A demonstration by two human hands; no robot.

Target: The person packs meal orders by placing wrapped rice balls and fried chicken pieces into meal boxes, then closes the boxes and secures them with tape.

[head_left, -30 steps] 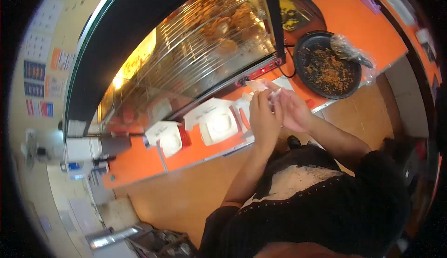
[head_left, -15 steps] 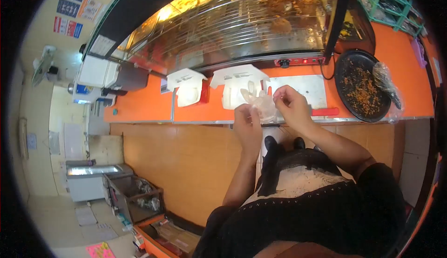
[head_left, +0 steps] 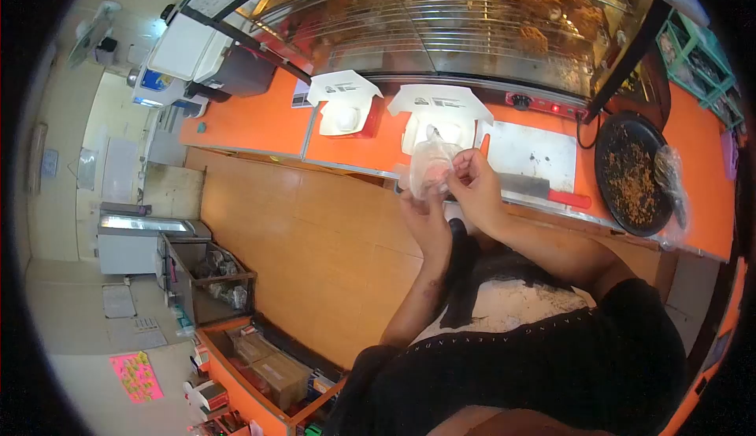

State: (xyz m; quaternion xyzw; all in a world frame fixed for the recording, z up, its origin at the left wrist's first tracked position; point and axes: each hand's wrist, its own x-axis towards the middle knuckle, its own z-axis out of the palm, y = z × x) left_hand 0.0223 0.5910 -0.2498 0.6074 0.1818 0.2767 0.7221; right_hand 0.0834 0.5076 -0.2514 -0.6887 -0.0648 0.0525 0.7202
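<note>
A thin see-through plastic glove [head_left: 432, 162] is stretched between my two hands in front of the counter's edge. My left hand [head_left: 426, 219] pinches its lower end, fingers closed. From the right side my right hand [head_left: 477, 190] grips the glove's edge between thumb and fingers. Just beyond the glove stands an open white food box [head_left: 441, 105] with its lid raised, partly hidden by the glove. A second open box [head_left: 344, 109] stands to its left, with a white lump in it. Right of my hands, a knife with a red handle [head_left: 569, 199] lies along a white cutting board [head_left: 543, 153].
Behind the boxes stands a lit glass display case [head_left: 441, 50] with fried food on racks. A black round tray [head_left: 610, 141] of brown crumbs sits right on the orange counter [head_left: 260, 125], with a plastic-wrapped item [head_left: 669, 184] on its rim. Green baskets [head_left: 701, 66] stand far right.
The view has shifted, so the counter sits lower and tilted. The glove has turned and opened wider between my hands; both hands still hold it.
</note>
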